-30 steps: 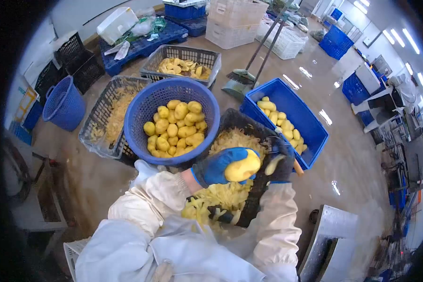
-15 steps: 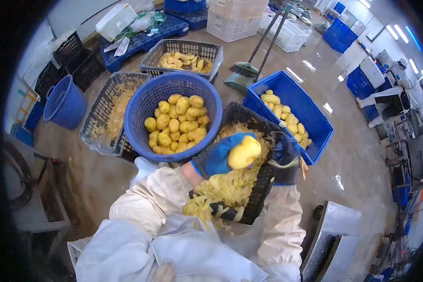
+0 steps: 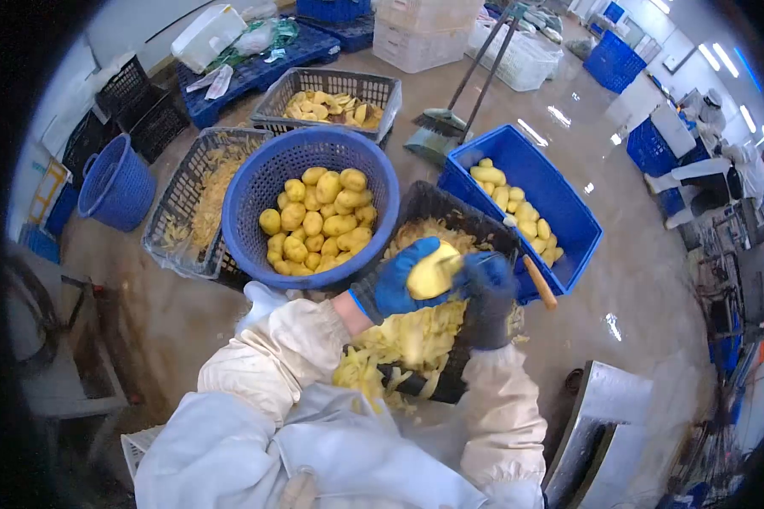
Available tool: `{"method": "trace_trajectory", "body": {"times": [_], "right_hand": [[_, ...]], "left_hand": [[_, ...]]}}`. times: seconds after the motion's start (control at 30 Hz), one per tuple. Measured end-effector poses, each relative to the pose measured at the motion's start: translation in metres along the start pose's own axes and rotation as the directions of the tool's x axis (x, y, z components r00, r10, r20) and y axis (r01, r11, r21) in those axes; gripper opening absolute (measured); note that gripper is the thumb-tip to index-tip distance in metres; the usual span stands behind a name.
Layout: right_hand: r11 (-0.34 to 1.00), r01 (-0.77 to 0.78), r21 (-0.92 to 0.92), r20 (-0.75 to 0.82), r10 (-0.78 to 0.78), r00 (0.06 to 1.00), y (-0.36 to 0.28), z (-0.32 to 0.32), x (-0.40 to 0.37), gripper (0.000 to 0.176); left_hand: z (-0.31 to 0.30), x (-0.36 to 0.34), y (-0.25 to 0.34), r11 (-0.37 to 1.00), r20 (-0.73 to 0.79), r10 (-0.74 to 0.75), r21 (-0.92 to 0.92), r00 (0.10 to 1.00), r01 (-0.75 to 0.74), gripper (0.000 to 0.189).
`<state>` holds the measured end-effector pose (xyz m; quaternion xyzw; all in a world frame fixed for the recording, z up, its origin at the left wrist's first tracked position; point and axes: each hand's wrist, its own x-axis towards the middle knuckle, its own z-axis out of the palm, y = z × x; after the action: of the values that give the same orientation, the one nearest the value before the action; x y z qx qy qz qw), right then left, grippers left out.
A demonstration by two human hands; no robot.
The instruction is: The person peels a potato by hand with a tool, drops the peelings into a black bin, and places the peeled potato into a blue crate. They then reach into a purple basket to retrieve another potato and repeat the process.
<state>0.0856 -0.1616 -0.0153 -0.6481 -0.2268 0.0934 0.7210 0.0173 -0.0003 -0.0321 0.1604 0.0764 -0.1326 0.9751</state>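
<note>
My left hand, in a blue glove, is closed round a yellow potato above a black crate of peelings. My right hand, in a dark glove and blurred, is wrapped round a tool with a wooden handle sticking out on the right; its working end is hidden beside the potato. Pale peelings heap up below both hands. A round blue basket of potatoes stands to the left. The blue bin at the right holds several peeled potatoes.
Behind the basket are a grey crate of potato pieces and another crate of peelings. A dustpan stands behind the blue bin. An empty blue basket is at the left. A co-worker is far right.
My right hand has moved left and up against the potato, and the wooden handle now shows. The potato has turned in my left hand, which stays nearly in place.
</note>
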Motion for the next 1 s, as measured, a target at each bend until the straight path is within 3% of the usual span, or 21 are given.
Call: {"method": "trace_trajectory", "body": {"times": [0.07, 0.13, 0.17, 0.2, 0.27, 0.3, 0.33, 0.4, 0.43, 0.47, 0.5, 0.53, 0.57, 0.6, 0.7, 0.77, 0.8, 0.87, 0.9, 0.97, 1.0], "right_hand": [[0.990, 0.032, 0.139, -0.127, -0.015, 0.992, 0.007, -0.027, 0.018, 0.006], [0.944, 0.257, -0.208, -0.336, -0.316, 0.888, -0.008, -0.031, 0.030, 0.007], [0.961, 0.275, -0.007, -0.198, -0.271, 0.942, -0.013, -0.027, 0.024, 0.011], [0.960, 0.279, -0.006, -0.195, -0.274, 0.942, -0.017, -0.016, 0.014, 0.011], [0.969, -0.143, 0.203, -0.068, 0.159, 0.985, -0.018, 0.001, -0.005, 0.016], [0.968, -0.146, 0.203, -0.067, 0.163, 0.984, -0.016, 0.008, -0.007, 0.016], [0.991, -0.134, 0.007, 0.008, 0.134, 0.991, -0.013, 0.014, -0.010, 0.010], [0.977, -0.107, -0.186, 0.082, 0.124, 0.989, -0.005, 0.004, -0.005, 0.008], [0.889, 0.152, -0.431, -0.018, -0.177, 0.984, 0.004, -0.018, 0.012, 0.009], [0.669, 0.340, -0.661, -0.030, -0.477, 0.879, 0.009, -0.030, 0.020, 0.010], [0.668, 0.342, -0.661, -0.029, -0.478, 0.878, 0.004, -0.029, 0.020, 0.010], [0.935, 0.200, -0.294, -0.210, -0.267, 0.941, -0.007, -0.026, 0.019, 0.011], [0.988, 0.036, 0.147, -0.274, 0.006, 0.962, -0.014, -0.024, 0.019, 0.011], [0.985, 0.170, -0.029, -0.150, -0.172, 0.973, 0.021, -0.026, 0.015, 0.011], [0.990, 0.116, -0.080, -0.017, -0.117, 0.993, -0.010, 0.026, -0.015, 0.012], [0.974, -0.164, 0.154, 0.050, 0.158, 0.986, -0.009, 0.020, -0.009, 0.012], [0.974, -0.164, 0.153, 0.053, 0.158, 0.986, -0.002, 0.005, 0.004, 0.012], [0.946, 0.141, -0.291, -0.212, -0.208, 0.955, 0.020, -0.031, 0.027, 0.011], [0.947, 0.144, -0.287, -0.222, -0.212, 0.952, 0.022, -0.030, 0.028, 0.011], [0.979, 0.043, 0.198, -0.189, -0.005, 0.982, 0.025, -0.031, 0.031, 0.013], [0.980, 0.040, 0.195, -0.179, -0.005, 0.984, 0.014, -0.022, 0.024, 0.013]], "left_hand": [[-0.001, -0.002, -0.004, 0.999, -0.086, -0.050, 0.002, 0.995, 0.050, 0.045], [0.000, -0.003, 0.001, 0.999, -0.064, -0.044, -0.010, 0.997, 0.044, 0.044], [0.002, -0.003, 0.004, 1.000, -0.065, 0.019, -0.003, 0.998, -0.019, 0.042], [0.003, -0.003, 0.006, 0.997, -0.066, 0.081, 0.001, 0.994, -0.082, 0.040], [0.001, 0.003, 0.009, 0.994, -0.032, 0.108, -0.013, 0.994, -0.109, 0.038], [0.001, 0.004, 0.009, 0.991, -0.001, 0.133, -0.028, 0.991, -0.133, 0.036], [0.002, 0.004, 0.007, 0.991, -0.006, 0.130, -0.029, 0.991, -0.130, 0.036], [0.004, 0.000, 0.000, 0.933, 0.103, 0.191, 0.289, 0.976, -0.213, 0.035], [-0.033, 0.014, -0.014, 0.686, 0.115, 0.363, 0.639, 0.925, -0.348, 0.038], [-0.023, 0.008, -0.010, 0.688, 0.114, 0.362, 0.638, 0.925, -0.347, 0.038], [-0.003, -0.002, -0.001, 0.845, 0.000, 0.226, 0.497, 0.974, -0.196, 0.039], [0.009, -0.008, 0.006, 0.945, -0.082, 0.065, 0.325, 0.995, -0.035, 0.039], [0.004, 0.002, 0.004, 0.998, -0.045, 0.067, 0.009, 0.997, -0.067, 0.039], [-0.001, 0.009, 0.005, 0.997, -0.042, 0.074, 0.009, 0.996, -0.074, 0.039], [-0.005, 0.005, 0.014, 0.995, 0.089, 0.051, -0.089, 0.995, -0.043, 0.035], [-0.003, -0.001, 0.010, 0.994, 0.070, 0.024, -0.105, 0.997, -0.017, 0.035], [0.000, -0.003, 0.009, 0.993, 0.061, 0.006, -0.115, 0.998, 0.001, 0.035], [0.011, -0.011, 0.003, 0.997, -0.065, 0.013, -0.080, 0.998, -0.018, 0.035], [0.010, -0.010, 0.005, 0.995, -0.034, 0.013, -0.103, 0.999, -0.016, 0.034], [0.011, -0.006, 0.009, 0.986, -0.065, 0.096, -0.131, 0.993, -0.104, 0.033], [0.006, -0.001, 0.011, 0.984, -0.065, 0.104, -0.138, 0.992, -0.112, 0.033]]}}
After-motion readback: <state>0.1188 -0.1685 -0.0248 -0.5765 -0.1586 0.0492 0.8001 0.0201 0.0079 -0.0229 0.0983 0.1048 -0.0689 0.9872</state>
